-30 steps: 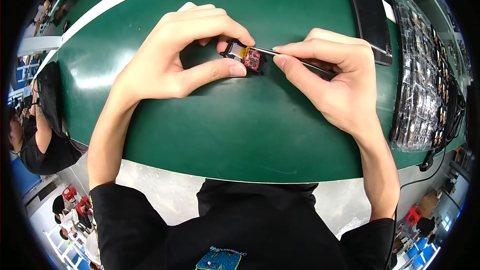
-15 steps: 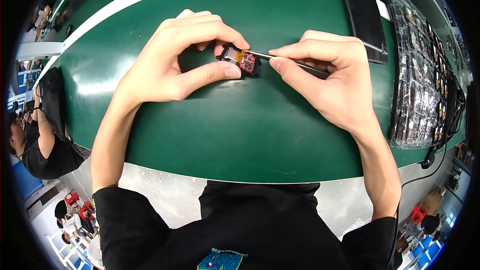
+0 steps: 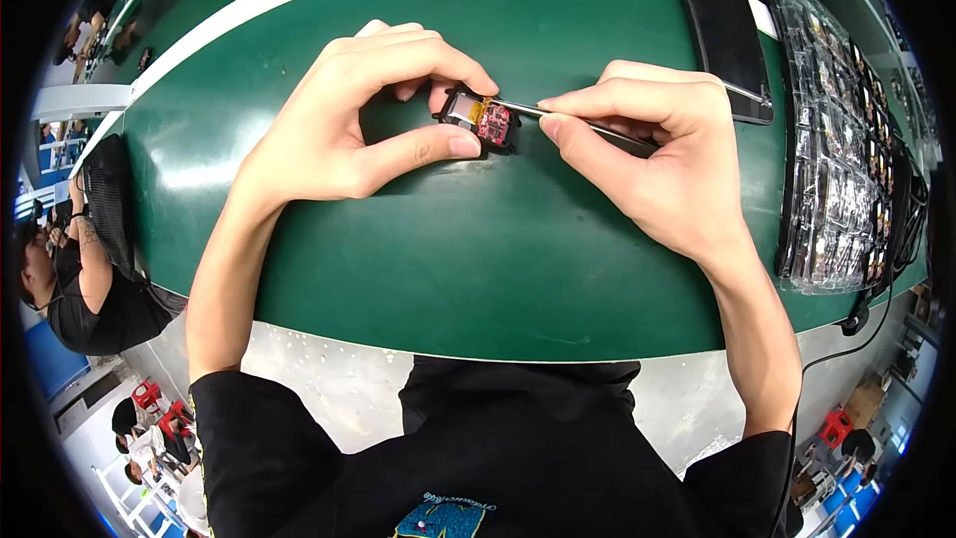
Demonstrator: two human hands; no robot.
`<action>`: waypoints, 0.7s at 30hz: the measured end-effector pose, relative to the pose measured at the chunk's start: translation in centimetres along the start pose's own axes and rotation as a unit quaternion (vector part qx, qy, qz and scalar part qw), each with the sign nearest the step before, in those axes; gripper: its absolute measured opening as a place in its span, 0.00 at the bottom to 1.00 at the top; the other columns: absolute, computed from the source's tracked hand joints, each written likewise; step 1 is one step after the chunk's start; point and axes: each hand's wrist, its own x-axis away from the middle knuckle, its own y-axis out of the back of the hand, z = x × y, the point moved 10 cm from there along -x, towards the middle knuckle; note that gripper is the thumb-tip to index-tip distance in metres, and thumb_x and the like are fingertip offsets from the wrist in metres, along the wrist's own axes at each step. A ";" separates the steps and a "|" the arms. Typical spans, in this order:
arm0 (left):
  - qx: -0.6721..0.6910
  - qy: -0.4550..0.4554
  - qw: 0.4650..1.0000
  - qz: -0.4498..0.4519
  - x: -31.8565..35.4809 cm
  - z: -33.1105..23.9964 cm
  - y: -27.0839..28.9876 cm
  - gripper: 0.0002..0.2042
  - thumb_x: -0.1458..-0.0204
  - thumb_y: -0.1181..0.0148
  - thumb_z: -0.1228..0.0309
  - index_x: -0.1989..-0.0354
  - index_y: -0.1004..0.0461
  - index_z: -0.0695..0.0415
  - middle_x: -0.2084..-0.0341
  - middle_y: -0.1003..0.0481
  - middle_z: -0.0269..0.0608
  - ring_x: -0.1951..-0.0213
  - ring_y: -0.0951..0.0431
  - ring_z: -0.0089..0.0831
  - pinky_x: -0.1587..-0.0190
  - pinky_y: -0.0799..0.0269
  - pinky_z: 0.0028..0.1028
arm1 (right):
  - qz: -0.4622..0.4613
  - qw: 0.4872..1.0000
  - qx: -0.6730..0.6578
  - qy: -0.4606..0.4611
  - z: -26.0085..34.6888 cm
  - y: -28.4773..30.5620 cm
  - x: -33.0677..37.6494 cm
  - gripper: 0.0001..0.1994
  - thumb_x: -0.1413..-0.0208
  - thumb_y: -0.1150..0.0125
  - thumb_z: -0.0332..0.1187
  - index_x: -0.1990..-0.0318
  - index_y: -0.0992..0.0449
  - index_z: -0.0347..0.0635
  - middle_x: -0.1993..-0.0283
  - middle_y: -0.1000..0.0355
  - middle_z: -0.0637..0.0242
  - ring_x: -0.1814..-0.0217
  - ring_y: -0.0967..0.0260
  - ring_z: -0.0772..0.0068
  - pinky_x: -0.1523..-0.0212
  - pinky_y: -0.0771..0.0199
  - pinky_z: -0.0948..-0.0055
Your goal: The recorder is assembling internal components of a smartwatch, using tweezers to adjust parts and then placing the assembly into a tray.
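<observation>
By the left edge of the glossy green bench [image 3: 498,269] stands a finely woven black mesh panel [image 3: 108,201]. Next comes the left hand [image 3: 334,125], curled in a wide C, thumb and fingertips pinching a small black-framed device [image 3: 481,122] above the bench's middle, toward the far edge; whether it touches the surface I can't tell. Hardly anything has shifted in the past half-second: the slim metal tool [image 3: 520,108] keeps its tip at the device's yellow strip [image 3: 478,111], which suggests to me slow, delicate work on one spot. Either side of the strip sit a dull silver rectangle [image 3: 462,108] and a red, speckled circuit board [image 3: 496,126]. The right hand [image 3: 677,144] holds the tool in a tight pen grip. Beyond, near the far right corner, lies a flat black slab [image 3: 719,20], then shiny, crinkled clear plastic trays [image 3: 832,159] along the right edge.
</observation>
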 end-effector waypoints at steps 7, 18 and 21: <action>-0.027 0.012 1.000 -0.010 0.2 0.0 0.2 0.28 0.60 0.18 0.68 0.46 0.16 0.57 0.65 0.19 0.35 0.67 0.33 0.29 0.55 0.38 0.31 | -0.059 0.990 -0.109 -0.061 -1.2 1.4 -0.4 0.04 0.42 0.26 0.22 0.61 0.10 0.32 0.70 0.18 0.68 0.68 0.25 0.85 0.66 0.28 0.81; -0.052 0.043 0.997 -0.029 -0.5 -0.3 0.1 0.26 0.65 0.13 0.66 0.53 0.15 0.56 0.73 0.25 0.32 0.68 0.31 0.28 0.59 0.37 0.32 | -0.122 0.979 -0.157 -0.039 -2.6 2.0 -0.6 0.07 0.46 0.25 0.26 0.63 0.11 0.30 0.72 0.17 0.56 0.71 0.20 0.74 0.67 0.23 0.72; -0.070 0.066 0.995 -0.033 -0.5 -0.1 0.0 0.26 0.65 0.14 0.66 0.54 0.14 0.55 0.73 0.25 0.32 0.69 0.30 0.28 0.59 0.37 0.31 | -0.108 0.985 -0.130 -0.019 -2.3 2.1 -0.5 0.06 0.42 0.25 0.26 0.61 0.10 0.32 0.71 0.18 0.63 0.70 0.27 0.83 0.69 0.29 0.76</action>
